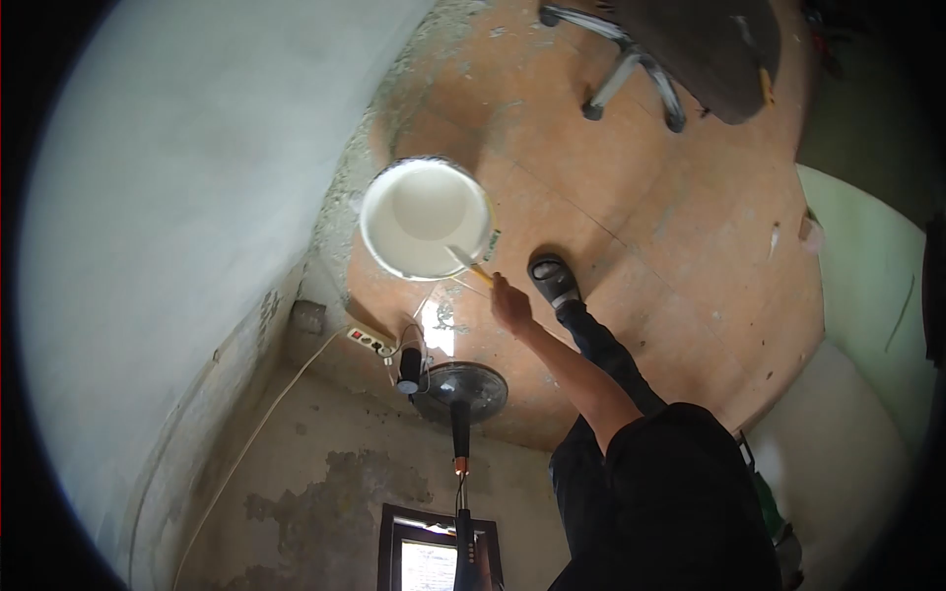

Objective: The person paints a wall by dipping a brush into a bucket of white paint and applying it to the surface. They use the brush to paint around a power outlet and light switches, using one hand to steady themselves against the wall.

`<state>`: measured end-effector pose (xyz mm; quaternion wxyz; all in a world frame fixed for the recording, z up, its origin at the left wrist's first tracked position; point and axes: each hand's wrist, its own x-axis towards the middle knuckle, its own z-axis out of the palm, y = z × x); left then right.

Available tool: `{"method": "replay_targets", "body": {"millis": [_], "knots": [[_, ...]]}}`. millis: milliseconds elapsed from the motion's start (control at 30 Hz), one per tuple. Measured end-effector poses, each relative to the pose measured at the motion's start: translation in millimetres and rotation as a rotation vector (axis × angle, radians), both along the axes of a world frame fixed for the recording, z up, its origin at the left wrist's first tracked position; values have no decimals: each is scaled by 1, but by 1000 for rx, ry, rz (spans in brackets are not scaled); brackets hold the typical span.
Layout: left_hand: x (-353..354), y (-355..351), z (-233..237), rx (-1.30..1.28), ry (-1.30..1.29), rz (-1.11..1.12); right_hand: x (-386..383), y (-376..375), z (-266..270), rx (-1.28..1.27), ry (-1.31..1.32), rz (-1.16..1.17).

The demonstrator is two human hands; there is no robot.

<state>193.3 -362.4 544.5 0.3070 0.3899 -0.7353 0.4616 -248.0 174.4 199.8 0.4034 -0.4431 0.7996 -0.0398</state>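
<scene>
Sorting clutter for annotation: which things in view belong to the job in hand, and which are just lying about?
In the job:
hand, gripping the tool
yellow-handled tool, tip at the bucket's opening
white bucket

Lying about, apparently:
swivel chair
orange-handled item on it, perhaps a spare
power strip
black round-based stand

Orange-brown floor [700, 217], white bucket [378, 219], wheeled chair [690, 44], round black base [485, 392]

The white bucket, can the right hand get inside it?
Probably yes: the right hand is close by, its yellow-handled tool reaches over the rim, and the white bucket looks uncovered.
</scene>
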Motion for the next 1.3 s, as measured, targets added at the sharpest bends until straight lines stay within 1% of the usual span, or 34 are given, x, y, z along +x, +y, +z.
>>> {"method": "replay_targets", "body": {"millis": [33, 67, 133, 167, 233, 300, 367, 400, 467, 533, 567, 600, 633, 700, 767, 833, 900, 967, 1033, 1100, 1133, 1200, 1233, 1300], "knots": [[-24, -6, -28, 24, 44, -30, 1, -3, 4, 31, -53, -27], [-51, -8, -59, 54, 92, -59, 5, 0, 0, -48, -50, -62], [-101, -6, -110, 107, 175, -107, 6, -5, 4, 94, -102, -90], [-120, -6, -124, 123, 202, -127, 5, -9, 8, 138, -128, -108], [-145, -17, -134, 124, 231, -162, 2, -19, 19, 109, -215, -147], [-156, -28, -129, 111, 234, -185, 1, -23, 22, 58, -247, -160], [-154, -30, -122, 109, 223, -190, 3, -20, 17, 149, -191, -141], [-152, -30, -113, 105, 208, -191, 7, -14, 5, 164, -141, -141], [-135, -40, -83, 79, 162, -193, -2, -18, 8, 120, -182, -104], [-113, -51, -38, 42, 94, -191, -3, -16, -1, 61, -190, -67], [-102, -54, -18, 26, 63, -185, -6, -18, 0, 102, -214, -88], [-92, -54, -2, 15, 39, -178, -4, -15, -5, 87, -122, -46], [-82, -54, 9, 8, 20, -171, -8, -20, -3, 167, -129, -49], [-67, -54, 22, -4, 1, -160, -15, -25, 4, 56, -121, -8], [-57, -54, 29, -12, -7, -152, -19, -35, 14, 52, -156, 18], [-50, -51, 32, -16, -11, -141, -18, -34, 6, 54, -187, 45], [-50, -48, 33, -16, -11, -136, -13, -29, -6, -24, -199, 1], [-66, -45, 6, 8, 29, -146, -11, -24, -14, -8, -250, -44], [-99, -39, -35, 48, 91, -167, -14, -27, 1, 45, -263, -34], [-123, -38, -62, 71, 133, -186, -14, -27, 19, 119, -281, -131], [-130, -41, -67, 77, 141, -196, -20, -25, 23, 123, -272, -143], [-140, -50, -65, 74, 142, -212, -24, -28, 27, 188, -387, -190], [-145, -54, -63, 69, 144, -218, -24, -28, 29, 182, -383, -196], [-153, -56, -62, 64, 150, -222, -22, -22, 34, 108, -288, -208]]}}
